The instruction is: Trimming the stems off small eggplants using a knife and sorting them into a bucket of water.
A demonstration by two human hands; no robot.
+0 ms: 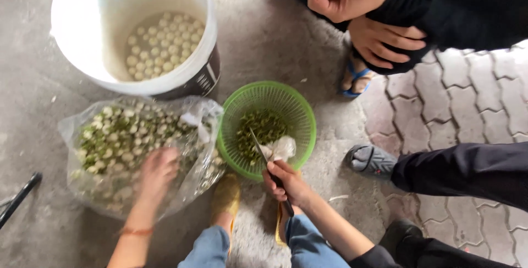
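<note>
While the left hand (pixel 158 170) digs, fingers loosely curled, into the clear plastic bag (pixel 88 191) of green seeds (pixel 118 136) on the floor, the right hand (pixel 286 183) grips a knife (pixel 259 148) over the green basket (pixel 300 111). Looks like mid-peeling; next up probably needs one seed pinched out.

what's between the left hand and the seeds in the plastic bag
Nothing visible: the left hand already reaches into the open clear plastic bag and rests on the green and white seeds. Its fingertips are blurred.
</note>
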